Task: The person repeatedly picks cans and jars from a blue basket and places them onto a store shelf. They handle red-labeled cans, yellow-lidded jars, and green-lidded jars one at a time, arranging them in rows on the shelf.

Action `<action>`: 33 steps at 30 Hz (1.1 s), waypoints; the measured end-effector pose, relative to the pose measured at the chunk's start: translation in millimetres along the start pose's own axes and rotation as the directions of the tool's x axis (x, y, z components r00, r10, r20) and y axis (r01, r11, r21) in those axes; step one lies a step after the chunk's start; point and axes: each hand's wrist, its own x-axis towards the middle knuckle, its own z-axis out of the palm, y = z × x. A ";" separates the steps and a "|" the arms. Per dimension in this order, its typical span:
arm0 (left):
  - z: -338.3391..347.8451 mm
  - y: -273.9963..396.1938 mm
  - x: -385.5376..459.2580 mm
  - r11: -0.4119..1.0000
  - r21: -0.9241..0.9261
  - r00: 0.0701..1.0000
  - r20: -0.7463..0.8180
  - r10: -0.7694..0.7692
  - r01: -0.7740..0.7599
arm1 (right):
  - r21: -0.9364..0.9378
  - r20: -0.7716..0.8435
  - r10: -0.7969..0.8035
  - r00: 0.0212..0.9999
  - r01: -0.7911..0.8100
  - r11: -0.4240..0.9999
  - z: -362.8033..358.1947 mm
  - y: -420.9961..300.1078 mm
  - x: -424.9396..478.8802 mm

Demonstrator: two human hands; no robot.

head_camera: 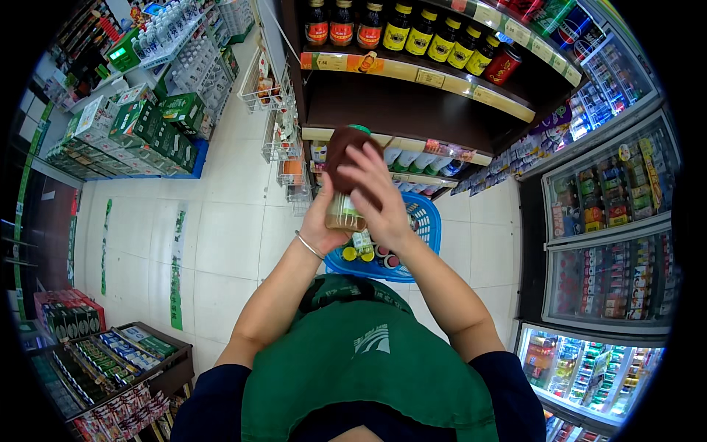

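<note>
My left hand (317,224), with a bangle at the wrist, grips the lower part of a clear bottle (338,216) with a green cap. A dark brown cloth (345,154) is wrapped around the bottle's upper part. Over the cloth lies my right hand (384,201), its fingers slightly blurred, pressing the cloth to the bottle. Below my hands stands a blue plastic basket (432,221) on the floor. Inside it lie several bottles with yellow caps (349,253) and dark red caps (391,261), partly hidden by my hands and forearms.
Before me stands a dark shelf unit (386,105) with bottles (397,27) on an upper level and more low down. Wire racks (270,88) hang at its left end. Glass-door coolers (607,221) line the right. Stacked cartons (149,132) and a low display stand (110,370) are left.
</note>
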 end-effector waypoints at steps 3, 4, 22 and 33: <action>-9.3 5.9 2.0 0.987 0.119 0.994 0.000 0.105 -0.104 | 0.016 0.121 -0.040 0.992 0.038 0.999 3.4 -19.9 -25.6; -29.9 6.6 6.5 0.990 0.117 0.996 0.055 0.069 -0.075 | 0.019 0.132 -0.086 0.987 0.084 0.996 3.3 -22.1 -32.6; -12.5 -43.2 -0.3 0.870 0.152 0.862 0.136 -0.488 0.469 | 0.955 0.070 0.521 0.851 -0.209 0.212 -49.1 56.1 -19.8; -11.0 -45.6 -12.4 0.914 0.290 0.957 -0.041 -0.286 0.285 | 0.157 -0.400 0.115 0.909 -0.056 0.986 -33.5 29.5 -16.4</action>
